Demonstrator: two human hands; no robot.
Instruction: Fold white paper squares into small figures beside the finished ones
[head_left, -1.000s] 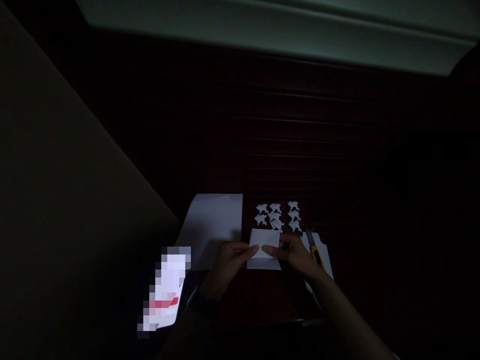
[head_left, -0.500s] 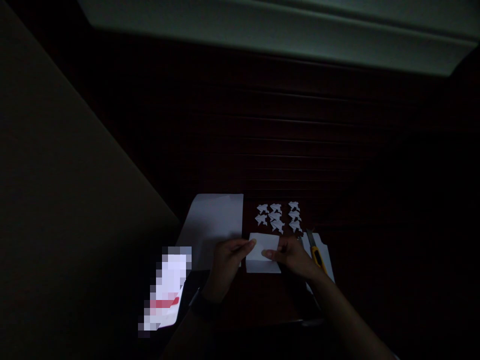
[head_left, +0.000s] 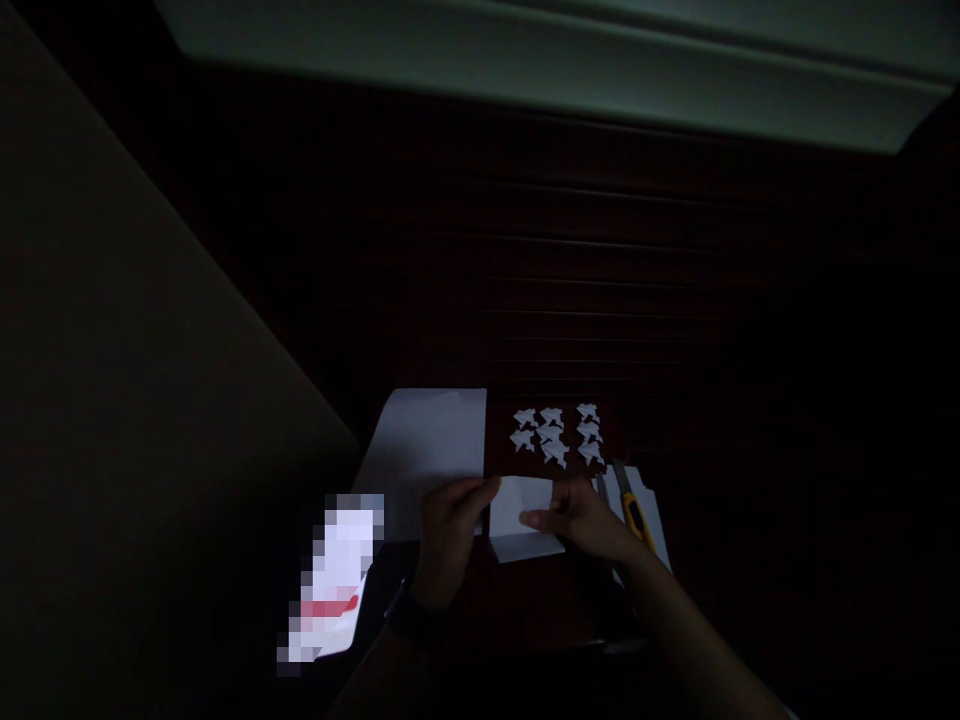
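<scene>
The paper (head_left: 517, 503) is between my two hands, in front of me and just above or on the table (head_left: 517, 610); I can't tell whether it touches the wood. A crease runs across it from left to right, with the larger panel beyond and a narrower flap (head_left: 526, 547) on my side, slanting away from the panel's plane. Which way is longer I can't judge well.

My left hand (head_left: 448, 530) pinches the far left corner, thumb on top. My right hand (head_left: 589, 515) pinches the right side, its thumb pressed well in on the panel and its other fingers at the edge and partly hidden. So the right thumb is the nearer one to the crease; the left grip is diagonally away from the flap.

A second ago both thumbs met near the middle of the paper; now the left one has gone out to the corner. The paper has come a little toward me, and the flap looks more angled.

Beyond it are eight folded shapes (head_left: 550, 434) in three columns. The large sheet (head_left: 435, 430) lies left, the yellow knife (head_left: 634, 510) right, on more white paper. A lit screen (head_left: 345, 560) is at far left.
</scene>
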